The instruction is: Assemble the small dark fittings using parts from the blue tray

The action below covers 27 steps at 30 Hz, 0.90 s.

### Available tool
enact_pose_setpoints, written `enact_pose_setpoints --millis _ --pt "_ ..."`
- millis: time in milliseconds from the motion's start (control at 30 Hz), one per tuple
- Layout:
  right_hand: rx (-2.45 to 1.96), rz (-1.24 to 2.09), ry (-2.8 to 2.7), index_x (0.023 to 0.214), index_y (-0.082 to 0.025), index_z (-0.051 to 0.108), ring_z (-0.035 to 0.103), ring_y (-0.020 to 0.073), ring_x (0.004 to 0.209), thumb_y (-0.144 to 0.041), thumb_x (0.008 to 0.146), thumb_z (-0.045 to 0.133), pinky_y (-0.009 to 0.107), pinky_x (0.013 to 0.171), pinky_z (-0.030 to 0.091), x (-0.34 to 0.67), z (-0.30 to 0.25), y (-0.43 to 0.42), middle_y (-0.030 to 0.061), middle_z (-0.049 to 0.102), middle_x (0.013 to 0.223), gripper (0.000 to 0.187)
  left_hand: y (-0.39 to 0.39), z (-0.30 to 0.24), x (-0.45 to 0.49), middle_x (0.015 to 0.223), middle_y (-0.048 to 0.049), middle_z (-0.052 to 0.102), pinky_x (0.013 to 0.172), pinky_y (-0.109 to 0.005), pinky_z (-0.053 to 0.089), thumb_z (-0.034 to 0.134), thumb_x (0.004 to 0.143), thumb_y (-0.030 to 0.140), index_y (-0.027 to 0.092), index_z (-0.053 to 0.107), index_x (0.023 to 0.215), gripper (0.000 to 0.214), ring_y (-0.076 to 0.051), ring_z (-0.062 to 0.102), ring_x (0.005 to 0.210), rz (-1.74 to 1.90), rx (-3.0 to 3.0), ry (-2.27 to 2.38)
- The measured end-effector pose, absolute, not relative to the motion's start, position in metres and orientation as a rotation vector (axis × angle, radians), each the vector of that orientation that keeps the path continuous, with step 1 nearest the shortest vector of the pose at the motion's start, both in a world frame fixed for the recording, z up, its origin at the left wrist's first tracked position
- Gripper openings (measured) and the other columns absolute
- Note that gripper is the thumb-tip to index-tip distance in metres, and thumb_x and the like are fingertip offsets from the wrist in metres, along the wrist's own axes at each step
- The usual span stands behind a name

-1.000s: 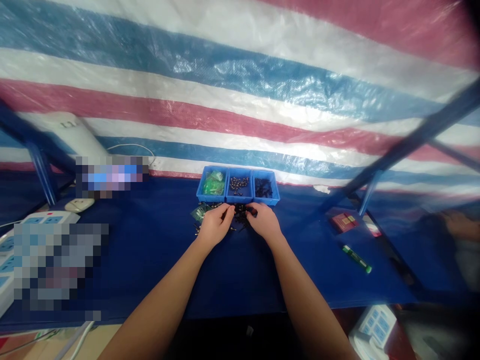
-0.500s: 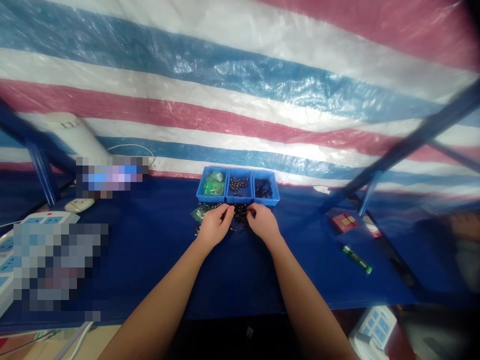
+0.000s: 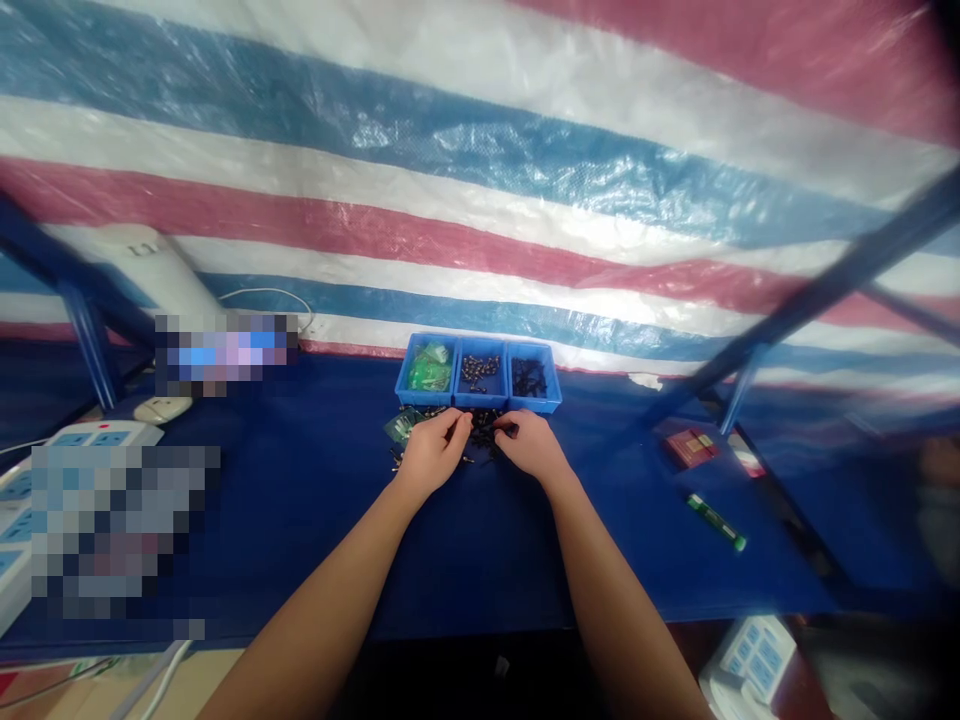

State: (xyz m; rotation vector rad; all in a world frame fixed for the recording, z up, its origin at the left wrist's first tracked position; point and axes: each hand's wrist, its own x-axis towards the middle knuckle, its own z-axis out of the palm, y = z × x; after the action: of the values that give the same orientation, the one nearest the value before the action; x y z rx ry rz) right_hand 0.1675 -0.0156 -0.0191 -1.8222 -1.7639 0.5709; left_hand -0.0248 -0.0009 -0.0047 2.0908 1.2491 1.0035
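My left hand (image 3: 436, 447) is at the left side of a pile of small black parts (image 3: 484, 428), its thumb and fingertips pinched together; whatever is between them is too small to make out. On the pile's right, my right hand (image 3: 527, 440) has its fingers curled and closed at the black parts. Just behind stand three joined blue bins: the left bin (image 3: 402, 388) holds green bagged pieces, the middle bin (image 3: 480, 401) small brass-and-black parts, the right bin (image 3: 535, 405) black parts. Beside my left hand lies a green piece (image 3: 401, 425) with small metallic parts around it.
A white power strip (image 3: 127, 436) and blurred-out items lie on the left of the blue table (image 3: 300, 560). On the right are a red box (image 3: 690, 448) and a green tube-shaped pack (image 3: 716, 521). Blue frame bars (image 3: 810, 275) slant at both sides; a striped sheet (image 3: 480, 220) hangs behind.
Both hands stay in nearly the same place over the pile, with only slight finger movement. The whole view has shifted very slightly.
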Motion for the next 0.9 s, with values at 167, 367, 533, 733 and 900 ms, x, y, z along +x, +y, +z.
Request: enact_pose_setpoints --millis 167,367,533,733,900 --pt "-1.778 0.571 -1.752 0.095 -0.020 0.071 0.062 0.0158 0.077 -0.016 0.077 0.060 0.027 0.078 0.050 0.170 -0.023 -0.014 0.0038 0.069 0.091 0.022 -0.001 -0.005 -0.024 0.062 0.0020 0.057 0.058 -0.022 0.039 0.039 0.096 0.040 0.019 0.060 0.077 0.035 -0.011 0.054 0.057 1.005 2.101 1.247" --pt "-1.776 0.488 -1.748 0.090 -0.020 0.072 0.062 0.0158 0.077 -0.013 0.075 0.057 0.027 0.077 0.050 0.163 -0.025 -0.014 0.0040 0.068 0.088 0.022 -0.001 -0.005 -0.024 0.063 0.0014 0.057 0.059 -0.023 0.039 0.038 0.096 0.041 0.019 0.060 0.077 0.037 -0.012 0.054 0.058 1.004 2.106 1.241" --pt "-1.774 0.499 -1.789 0.091 -0.019 0.071 0.061 0.0155 0.075 -0.016 0.078 0.058 0.027 0.074 0.049 0.162 -0.023 -0.015 0.0046 0.066 0.087 0.018 -0.002 -0.005 -0.025 0.063 0.0013 0.056 0.060 -0.023 0.039 0.038 0.096 0.040 0.019 0.059 0.076 0.036 -0.012 0.053 0.059 0.988 2.096 1.224" --pt "-1.791 0.513 -1.801 0.088 -0.020 0.068 0.059 0.0158 0.078 -0.018 0.080 0.059 0.026 0.073 0.047 0.161 -0.019 -0.016 0.0036 0.065 0.088 0.012 -0.002 -0.003 -0.024 0.062 0.0014 0.057 0.058 -0.022 0.039 0.040 0.096 0.039 0.019 0.058 0.074 0.035 -0.012 0.052 0.057 0.981 2.086 1.234" --pt "-1.806 0.514 -1.823 0.092 -0.021 0.070 0.059 0.0155 0.079 -0.018 0.083 0.058 0.026 0.075 0.046 0.159 -0.017 -0.016 0.0043 0.064 0.092 0.015 -0.002 -0.004 -0.024 0.062 0.0013 0.058 0.058 -0.022 0.039 0.039 0.096 0.040 0.019 0.060 0.076 0.036 -0.012 0.053 0.057 0.975 2.080 1.236"
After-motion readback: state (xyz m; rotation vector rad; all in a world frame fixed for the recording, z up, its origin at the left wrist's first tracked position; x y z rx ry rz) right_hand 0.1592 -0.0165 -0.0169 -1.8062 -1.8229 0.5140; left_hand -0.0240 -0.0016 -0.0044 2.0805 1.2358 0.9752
